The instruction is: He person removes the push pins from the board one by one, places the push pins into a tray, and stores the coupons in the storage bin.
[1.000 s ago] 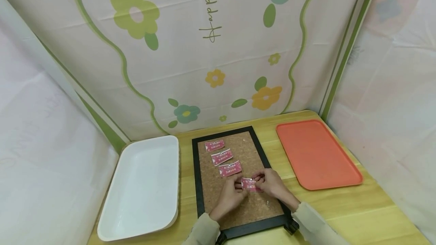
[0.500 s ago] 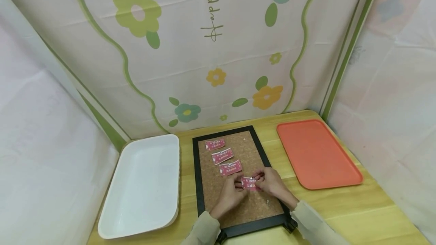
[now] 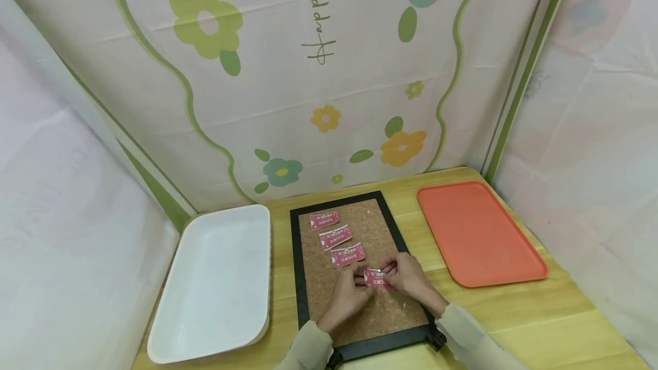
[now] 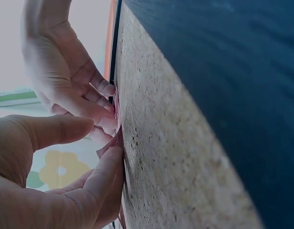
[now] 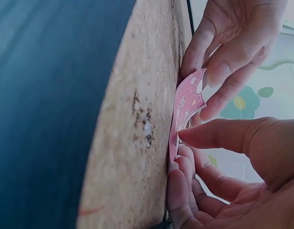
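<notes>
A pink coupon sits below the centre of the frame, its ends bent up from the board. The right hand pinches its right part between thumb and fingertips. The left hand is at its left end, fingertips touching it and, in the left wrist view, the thumb held apart from them. The board is cork with a black frame.

Three more coupons lie on it in a slanting column running to the upper left: one just above the held coupon, one above that, one near the board's top edge. A small pale speck at the board's lower right is too small to tell.

A white tray fills the lower left, a red tray the right. All rest on a yellow wood-grain table, with a flowered cloth behind, across the top.
</notes>
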